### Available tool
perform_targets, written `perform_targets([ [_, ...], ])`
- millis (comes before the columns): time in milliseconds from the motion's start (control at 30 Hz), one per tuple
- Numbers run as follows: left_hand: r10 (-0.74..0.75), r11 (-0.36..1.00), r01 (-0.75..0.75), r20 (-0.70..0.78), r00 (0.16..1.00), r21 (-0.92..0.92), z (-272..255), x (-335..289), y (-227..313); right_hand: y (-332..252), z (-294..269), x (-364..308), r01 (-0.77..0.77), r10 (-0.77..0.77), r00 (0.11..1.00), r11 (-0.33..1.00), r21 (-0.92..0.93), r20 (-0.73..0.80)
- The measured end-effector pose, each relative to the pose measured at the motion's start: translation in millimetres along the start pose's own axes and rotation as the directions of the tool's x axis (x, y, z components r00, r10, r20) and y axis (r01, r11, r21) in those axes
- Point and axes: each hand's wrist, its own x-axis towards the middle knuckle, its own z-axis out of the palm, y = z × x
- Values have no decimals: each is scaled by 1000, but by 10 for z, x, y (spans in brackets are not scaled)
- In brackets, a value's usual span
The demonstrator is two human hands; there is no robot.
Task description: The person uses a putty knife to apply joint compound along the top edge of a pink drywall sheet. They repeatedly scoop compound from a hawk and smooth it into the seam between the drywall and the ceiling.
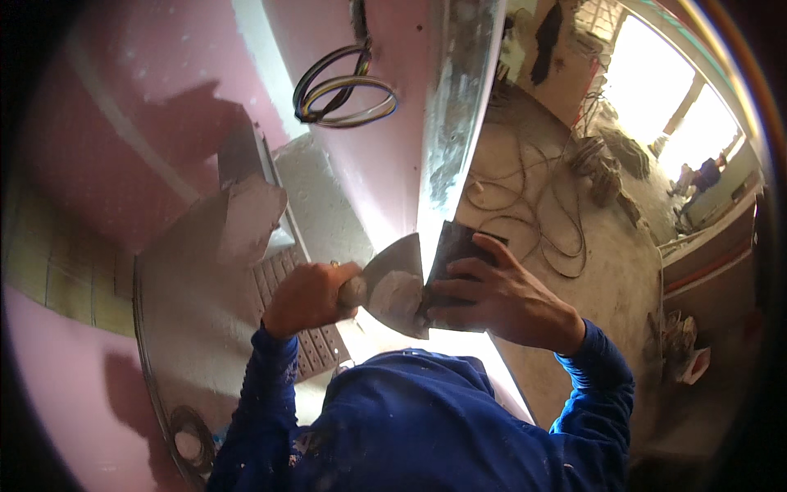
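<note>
On the scraper (403,257), pale paste (395,298).

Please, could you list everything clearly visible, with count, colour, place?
wide spatula: one, grey, in left hand
flat tool: one, black, in right hand
cable coil: one, dark, upper middle
wall panels: several, pink, left and top
perforated plank: one, grey-brown, left of centre
unidentified piece: one, beige, left
floor cable: count unclear, dark, right
window openings: two, white, upper right
person: one, dark-clothed, far right
sleeves: two, blue, below
left hand: one, bare, centre left
right hand: one, bare, centre
</note>
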Motion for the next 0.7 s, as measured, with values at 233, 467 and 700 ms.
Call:
perform_targets([
  [233,-211,955,145,-247,946,-260,142,-378,-537,407,85,-245,-121,211,954,921,371,-211],
  [467,-293,926,237,-165,942,-293,489,-889,-953,1016,322,-374,376,829,540,-85,923,-144],
  [700,-368,853,267,-154,917,-448,703,-880,-748,1037,-130,206,-90,552,510,797,597,-660],
])
